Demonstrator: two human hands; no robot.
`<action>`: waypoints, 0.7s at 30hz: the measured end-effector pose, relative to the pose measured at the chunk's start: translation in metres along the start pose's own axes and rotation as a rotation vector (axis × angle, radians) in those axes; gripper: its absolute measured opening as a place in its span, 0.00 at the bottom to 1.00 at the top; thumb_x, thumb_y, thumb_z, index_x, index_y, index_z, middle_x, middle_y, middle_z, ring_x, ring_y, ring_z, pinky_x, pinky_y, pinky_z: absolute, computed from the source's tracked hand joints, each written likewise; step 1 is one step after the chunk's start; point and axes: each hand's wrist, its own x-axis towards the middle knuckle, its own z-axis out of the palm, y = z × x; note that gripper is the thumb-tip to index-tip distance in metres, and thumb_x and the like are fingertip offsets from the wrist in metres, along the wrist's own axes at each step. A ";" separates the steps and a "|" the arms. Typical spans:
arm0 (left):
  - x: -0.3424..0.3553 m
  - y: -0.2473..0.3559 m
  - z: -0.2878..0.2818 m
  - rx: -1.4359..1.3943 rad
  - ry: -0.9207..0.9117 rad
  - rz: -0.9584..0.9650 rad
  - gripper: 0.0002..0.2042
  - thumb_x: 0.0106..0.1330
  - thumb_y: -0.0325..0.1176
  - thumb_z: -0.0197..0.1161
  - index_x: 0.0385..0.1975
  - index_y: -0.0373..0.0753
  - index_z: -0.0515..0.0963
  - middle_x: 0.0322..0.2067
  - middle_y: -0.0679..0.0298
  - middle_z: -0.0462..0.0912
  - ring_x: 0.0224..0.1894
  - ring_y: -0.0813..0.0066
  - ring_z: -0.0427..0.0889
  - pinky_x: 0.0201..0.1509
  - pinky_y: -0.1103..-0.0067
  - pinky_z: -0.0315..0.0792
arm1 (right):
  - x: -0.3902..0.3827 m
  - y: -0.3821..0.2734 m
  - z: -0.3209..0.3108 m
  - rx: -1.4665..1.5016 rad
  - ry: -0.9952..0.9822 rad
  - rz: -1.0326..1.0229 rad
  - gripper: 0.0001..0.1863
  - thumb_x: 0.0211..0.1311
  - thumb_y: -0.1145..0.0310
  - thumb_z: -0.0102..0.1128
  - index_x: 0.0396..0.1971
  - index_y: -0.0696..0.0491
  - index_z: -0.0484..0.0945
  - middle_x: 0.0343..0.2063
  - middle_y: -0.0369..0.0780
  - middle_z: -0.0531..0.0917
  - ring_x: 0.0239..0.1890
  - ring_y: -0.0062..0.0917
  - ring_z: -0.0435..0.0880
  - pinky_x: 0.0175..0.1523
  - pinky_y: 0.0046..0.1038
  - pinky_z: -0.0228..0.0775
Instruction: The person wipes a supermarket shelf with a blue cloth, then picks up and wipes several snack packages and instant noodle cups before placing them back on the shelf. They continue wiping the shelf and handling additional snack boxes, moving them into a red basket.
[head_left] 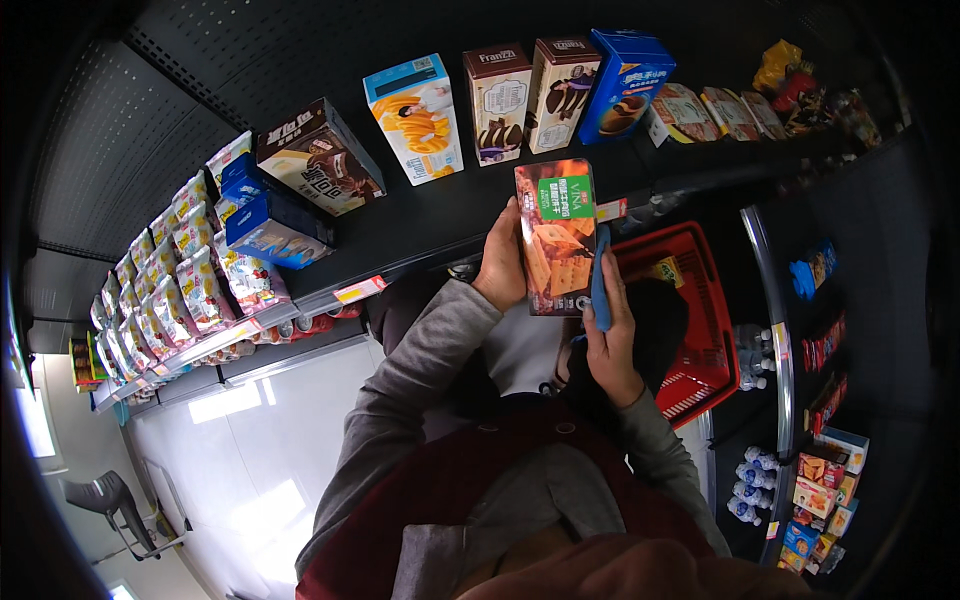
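Note:
A brown cracker box point(557, 240) with a green label is held upright in front of me, close to the shelf edge. My left hand point(503, 262) grips its left side. On its right side, my right hand point(615, 335) has a blue cloth point(601, 282) pressed under its fingers against the box. Behind the box on the black shelf stand two brown-and-cream biscuit boxes point(498, 105), a blue box point(627, 88) and a white-and-yellow box point(414, 120).
Below my right hand is a red shopping basket point(722, 300) with a yellow packet inside. Left on the shelf are a dark brown box point(320, 158), blue boxes point(280, 230) and rows of snack bags point(200, 285). Water bottles point(750, 485) and more boxes line the right shelves.

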 end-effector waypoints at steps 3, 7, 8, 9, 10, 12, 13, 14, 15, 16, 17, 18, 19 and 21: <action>-0.005 0.000 0.004 0.058 -0.083 -0.071 0.27 0.77 0.54 0.49 0.66 0.41 0.68 0.62 0.59 0.76 0.63 0.61 0.76 0.70 0.63 0.67 | 0.006 0.012 -0.005 0.239 0.105 0.099 0.32 0.75 0.73 0.48 0.75 0.61 0.52 0.71 0.54 0.63 0.73 0.42 0.64 0.74 0.36 0.56; -0.015 -0.003 0.007 0.265 -0.196 -0.172 0.32 0.75 0.60 0.48 0.71 0.47 0.63 0.69 0.62 0.68 0.69 0.61 0.68 0.75 0.60 0.59 | 0.015 0.011 -0.005 0.276 0.130 0.162 0.31 0.75 0.75 0.46 0.74 0.62 0.52 0.69 0.54 0.67 0.70 0.41 0.68 0.71 0.34 0.60; -0.015 -0.005 0.007 0.250 -0.180 -0.218 0.33 0.75 0.62 0.47 0.72 0.48 0.63 0.70 0.62 0.67 0.69 0.61 0.68 0.75 0.59 0.58 | 0.021 0.010 -0.007 0.183 0.134 0.136 0.32 0.73 0.78 0.47 0.74 0.62 0.52 0.70 0.56 0.64 0.71 0.45 0.67 0.71 0.36 0.61; -0.015 -0.006 0.007 0.233 -0.171 -0.259 0.34 0.74 0.63 0.46 0.72 0.48 0.62 0.70 0.62 0.67 0.70 0.61 0.67 0.75 0.59 0.58 | 0.026 0.009 -0.009 0.084 0.155 0.093 0.32 0.72 0.78 0.47 0.74 0.62 0.52 0.71 0.56 0.63 0.71 0.47 0.66 0.72 0.37 0.60; -0.016 -0.008 0.008 0.219 -0.154 -0.291 0.34 0.74 0.65 0.45 0.72 0.49 0.62 0.71 0.62 0.66 0.70 0.61 0.67 0.75 0.58 0.57 | 0.031 0.007 -0.010 -0.015 0.169 0.048 0.33 0.71 0.79 0.46 0.74 0.62 0.52 0.71 0.57 0.62 0.71 0.48 0.65 0.72 0.38 0.59; -0.016 -0.011 0.008 0.238 -0.142 -0.300 0.35 0.74 0.66 0.43 0.73 0.48 0.62 0.70 0.61 0.66 0.71 0.60 0.66 0.76 0.58 0.57 | 0.046 0.005 -0.012 -0.148 0.197 -0.026 0.34 0.69 0.77 0.48 0.74 0.61 0.52 0.74 0.57 0.56 0.74 0.52 0.59 0.75 0.43 0.53; -0.016 -0.012 0.008 0.244 -0.141 -0.303 0.36 0.74 0.66 0.42 0.73 0.48 0.61 0.70 0.61 0.66 0.71 0.60 0.66 0.76 0.59 0.56 | 0.051 0.004 -0.011 -0.223 0.192 -0.059 0.34 0.70 0.75 0.49 0.74 0.61 0.52 0.74 0.56 0.56 0.75 0.51 0.58 0.76 0.44 0.52; -0.015 -0.012 0.008 0.221 -0.150 -0.295 0.36 0.74 0.66 0.43 0.73 0.48 0.62 0.70 0.61 0.67 0.71 0.61 0.66 0.75 0.59 0.57 | 0.055 0.002 -0.010 -0.290 0.191 -0.095 0.35 0.70 0.74 0.49 0.75 0.61 0.52 0.74 0.56 0.56 0.76 0.50 0.56 0.76 0.45 0.50; -0.014 -0.013 0.008 0.190 -0.167 -0.288 0.36 0.74 0.66 0.44 0.73 0.48 0.62 0.70 0.62 0.67 0.71 0.62 0.66 0.75 0.60 0.58 | 0.058 0.001 -0.007 -0.351 0.187 -0.126 0.35 0.70 0.72 0.50 0.75 0.60 0.52 0.74 0.55 0.56 0.76 0.49 0.55 0.77 0.46 0.48; -0.013 -0.013 0.007 0.163 -0.161 -0.282 0.35 0.74 0.66 0.45 0.72 0.48 0.62 0.70 0.62 0.68 0.71 0.63 0.66 0.75 0.61 0.59 | 0.061 -0.001 -0.005 -0.412 0.174 -0.175 0.36 0.69 0.69 0.52 0.74 0.59 0.55 0.75 0.53 0.56 0.77 0.47 0.53 0.77 0.49 0.44; -0.012 -0.013 0.006 0.155 -0.183 -0.260 0.35 0.74 0.65 0.45 0.72 0.48 0.62 0.70 0.62 0.68 0.70 0.63 0.67 0.74 0.61 0.60 | 0.062 -0.003 -0.001 -0.453 0.130 -0.194 0.36 0.67 0.69 0.52 0.74 0.59 0.55 0.75 0.52 0.56 0.78 0.47 0.53 0.77 0.49 0.44; -0.010 -0.014 0.003 0.150 -0.182 -0.239 0.35 0.74 0.65 0.45 0.72 0.47 0.62 0.70 0.62 0.68 0.70 0.64 0.67 0.74 0.62 0.61 | 0.061 -0.004 0.002 -0.492 0.084 -0.212 0.36 0.66 0.69 0.53 0.74 0.59 0.56 0.75 0.52 0.56 0.78 0.46 0.53 0.78 0.50 0.43; -0.009 -0.014 0.000 0.137 -0.197 -0.208 0.35 0.75 0.65 0.45 0.73 0.47 0.62 0.70 0.62 0.68 0.70 0.64 0.68 0.73 0.62 0.62 | 0.060 -0.006 0.005 -0.536 0.027 -0.218 0.36 0.65 0.70 0.53 0.73 0.59 0.57 0.75 0.51 0.56 0.78 0.46 0.52 0.78 0.51 0.42; -0.006 -0.017 -0.011 0.122 -0.086 -0.230 0.32 0.75 0.64 0.46 0.68 0.46 0.66 0.65 0.61 0.73 0.66 0.65 0.71 0.71 0.66 0.66 | 0.056 -0.009 0.009 -0.489 -0.065 -0.255 0.39 0.59 0.70 0.56 0.73 0.59 0.59 0.75 0.49 0.57 0.78 0.44 0.52 0.78 0.52 0.41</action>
